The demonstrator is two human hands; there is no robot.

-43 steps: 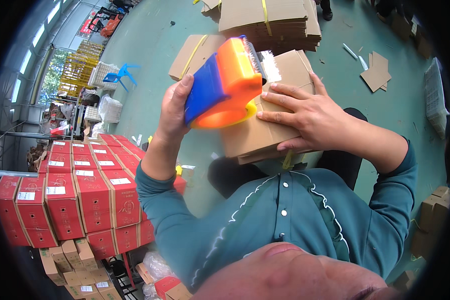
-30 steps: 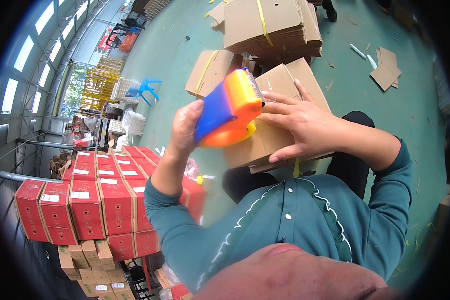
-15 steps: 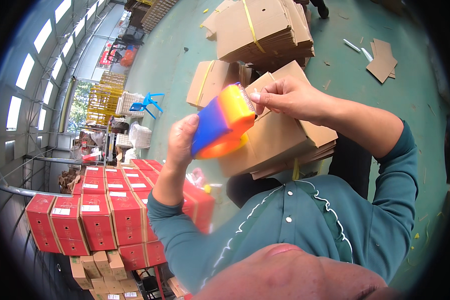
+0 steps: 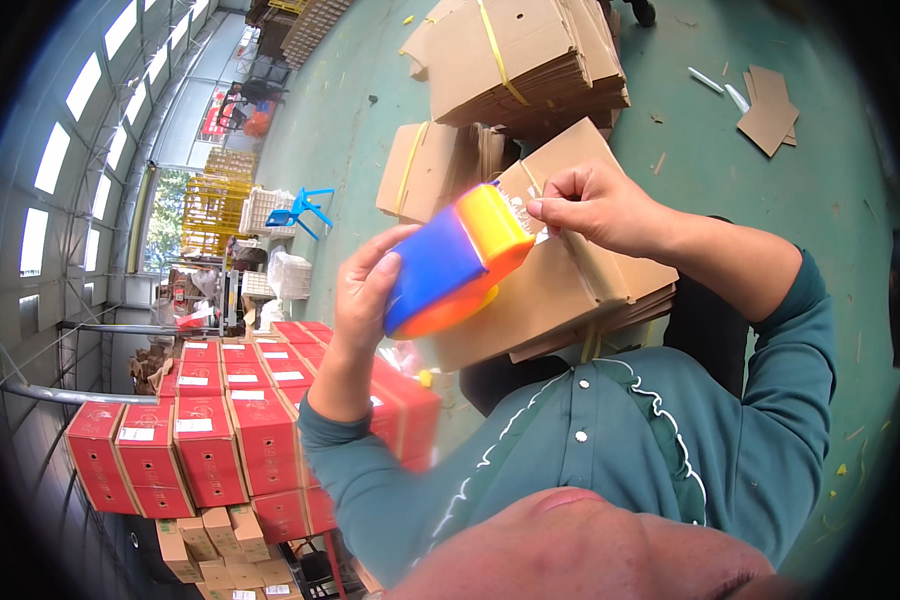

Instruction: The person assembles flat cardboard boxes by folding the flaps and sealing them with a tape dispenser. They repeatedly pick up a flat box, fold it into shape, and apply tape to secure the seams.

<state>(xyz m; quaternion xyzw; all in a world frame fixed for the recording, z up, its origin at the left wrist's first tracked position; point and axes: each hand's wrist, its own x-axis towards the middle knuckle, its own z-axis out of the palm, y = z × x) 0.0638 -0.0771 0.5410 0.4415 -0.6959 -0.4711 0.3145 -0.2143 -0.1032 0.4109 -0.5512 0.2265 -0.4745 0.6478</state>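
Note:
My left hand [image 4: 365,290] is wrapped round a blue and orange-yellow tape dispenser [image 4: 440,265], held tilted above the cardboard in front of me. Its yellow end carries a toothed edge [image 4: 515,205] that points toward my right hand [image 4: 595,210]. There, thumb and forefinger are pinched together right beside the teeth, on what looks like the clear end of the tape; the piece itself is hardly visible. Beneath both hands lies a brown cardboard box [image 4: 530,295], partly hidden by the dispenser.
Strapped stacks of flat cardboard [image 4: 500,50] stand ahead on the green floor, with a smaller bundle [image 4: 415,170] nearer. Red cartons [image 4: 210,440] are piled at my left, above small brown boxes [image 4: 225,535]. A blue stool [image 4: 300,210] stands farther left; loose cardboard pieces [image 4: 768,110] lie far right.
The dispenser has turned, its toothed end shifting right and slightly down. My right hand has moved slightly right, still pinched beside the teeth. The left hand keeps its hold.

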